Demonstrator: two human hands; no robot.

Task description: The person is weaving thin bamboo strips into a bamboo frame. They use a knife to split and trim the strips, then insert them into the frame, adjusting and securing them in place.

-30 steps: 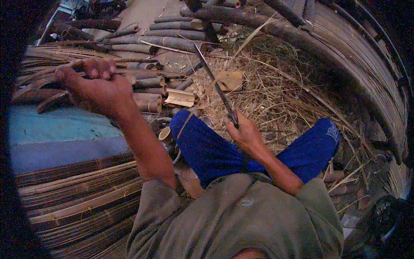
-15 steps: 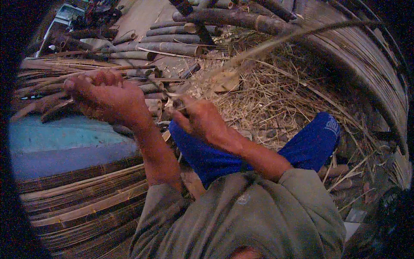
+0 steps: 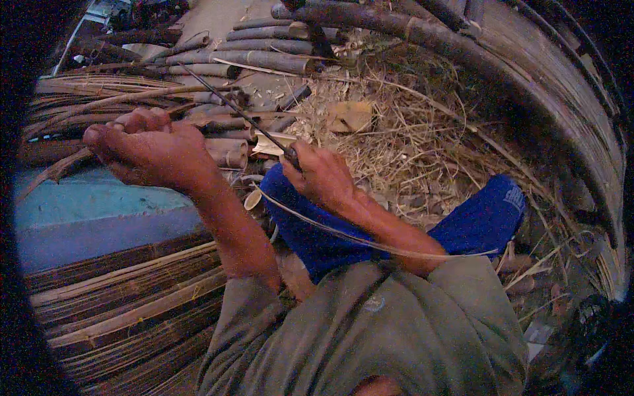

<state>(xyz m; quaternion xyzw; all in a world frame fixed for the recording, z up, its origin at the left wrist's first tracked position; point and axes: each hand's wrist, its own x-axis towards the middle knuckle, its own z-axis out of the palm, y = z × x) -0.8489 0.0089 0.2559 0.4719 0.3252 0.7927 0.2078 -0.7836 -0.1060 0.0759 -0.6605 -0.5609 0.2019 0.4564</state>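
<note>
My right hand [image 3: 323,173] is closed around the dark handle of a knife [image 3: 232,104], whose long thin blade slants up and left. My left hand [image 3: 148,148] is a raised fist beside the bamboo strips at left, its thumb toward the left edge. What it grips, if anything, is hidden by the fingers. A thin, pale bamboo strip [image 3: 330,230] curves across my blue-clad lap and over my right forearm, touching neither hand's fingers.
Cut bamboo poles [image 3: 264,61] lie ahead. Bamboo shavings [image 3: 409,142] cover the ground around a yellowish block [image 3: 350,116]. Split bamboo strips [image 3: 125,297] lie at lower left, below a turquoise surface [image 3: 86,198]. A long bundle [image 3: 555,92] arcs along the right.
The thin strip, blurred in the air at upper right before, now lies across my lap and right forearm. The knife blade now shows clearly. My left fist has shifted slightly left.
</note>
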